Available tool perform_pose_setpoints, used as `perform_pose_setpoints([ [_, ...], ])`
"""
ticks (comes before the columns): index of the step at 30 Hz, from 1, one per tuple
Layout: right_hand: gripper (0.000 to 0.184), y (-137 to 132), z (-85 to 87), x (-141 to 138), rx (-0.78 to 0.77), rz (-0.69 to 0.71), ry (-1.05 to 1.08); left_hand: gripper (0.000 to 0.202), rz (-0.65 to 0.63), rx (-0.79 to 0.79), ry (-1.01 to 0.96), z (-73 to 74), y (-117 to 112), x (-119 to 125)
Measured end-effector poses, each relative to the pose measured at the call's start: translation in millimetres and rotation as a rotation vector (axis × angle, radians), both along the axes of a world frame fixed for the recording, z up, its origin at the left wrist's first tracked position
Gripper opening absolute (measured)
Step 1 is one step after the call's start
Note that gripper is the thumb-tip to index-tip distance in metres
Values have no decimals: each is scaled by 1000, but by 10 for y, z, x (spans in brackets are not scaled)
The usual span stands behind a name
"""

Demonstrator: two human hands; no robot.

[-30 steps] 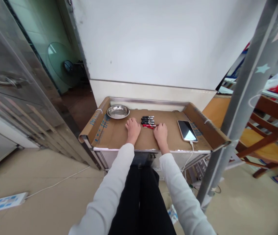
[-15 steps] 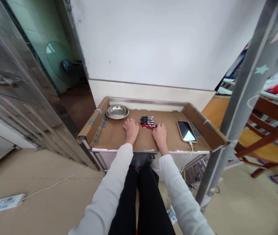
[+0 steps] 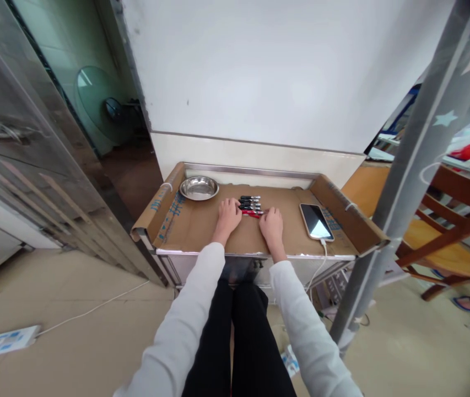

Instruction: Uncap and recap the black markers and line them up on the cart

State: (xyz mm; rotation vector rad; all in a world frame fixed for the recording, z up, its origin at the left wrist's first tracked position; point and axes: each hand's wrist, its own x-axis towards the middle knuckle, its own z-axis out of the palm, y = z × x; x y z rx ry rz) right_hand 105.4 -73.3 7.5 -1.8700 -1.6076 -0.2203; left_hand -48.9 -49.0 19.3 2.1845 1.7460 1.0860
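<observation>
Several black marker pens (image 3: pixel 250 202) lie side by side in a stack of rows on a cardboard-covered table. At the near end of the row are red marker pens (image 3: pixel 252 213). My left hand (image 3: pixel 230 216) rests at the left ends of the pens, fingertips at or touching them, the fingers slightly bent and not wrapped round any pen. My right hand (image 3: pixel 271 226) lies on the cardboard by the right ends of the red pens, fingers loosely bent. Whether its fingertips touch a red pen is hard to see.
A shallow round steel dish (image 3: pixel 199 188) sits at the table's back left. To the right lies a phone (image 3: pixel 316 221) with a white charging cable (image 3: pixel 321 266). Folded cardboard walls (image 3: pixel 348 215) edge the sides. A grey metal post (image 3: pixel 400 182) stands at the right.
My left hand has moved right, from the bare cardboard to the left ends of the pens. My right hand has barely moved.
</observation>
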Motion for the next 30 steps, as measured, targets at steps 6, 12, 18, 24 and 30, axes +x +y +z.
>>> perform_pose_setpoints([
  [6,20,-69,82,-8,76,152,23,17,-221,103,139,-17,-25,19],
  [12,21,-103,96,-27,47,213,-22,15,-225,98,173,-18,-52,7],
  [18,23,-93,73,-20,8,209,-55,14,-265,72,174,-1,-50,-3],
  [24,21,-88,79,-31,-29,190,-77,13,-262,69,191,26,-76,-5],
  [30,20,-98,86,-34,-37,186,-94,9,-271,77,208,44,-105,-4],
])
